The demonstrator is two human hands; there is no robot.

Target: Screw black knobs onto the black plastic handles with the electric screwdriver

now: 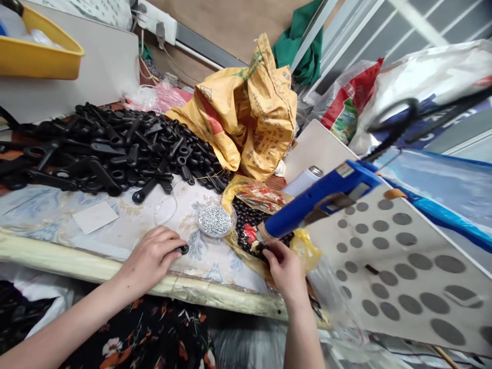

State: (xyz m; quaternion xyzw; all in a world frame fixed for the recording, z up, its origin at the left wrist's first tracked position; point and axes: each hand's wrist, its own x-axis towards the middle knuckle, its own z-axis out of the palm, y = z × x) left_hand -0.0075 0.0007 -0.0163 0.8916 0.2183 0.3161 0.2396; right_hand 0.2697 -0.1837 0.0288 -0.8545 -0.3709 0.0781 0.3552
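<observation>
My left hand [151, 256] rests on the patterned table cover [49, 210], fingers curled round a small black plastic part [183, 249] whose ring end pokes out. My right hand [283, 266] reaches into a yellow plastic bag of small black pieces [246, 225], fingertips pinched among them. Just above that hand hangs a blue power tool [319, 197]. A round clear dish of small silver screws [216, 220] sits between my hands.
A big heap of black plastic handles [107, 148] covers the table's back left. Behind it lie a crumpled yellow woven sack [246, 113] and a yellow tub [38, 48]. A white board with grey dots [395, 266] leans at right. A white card [95, 216] lies on the cover.
</observation>
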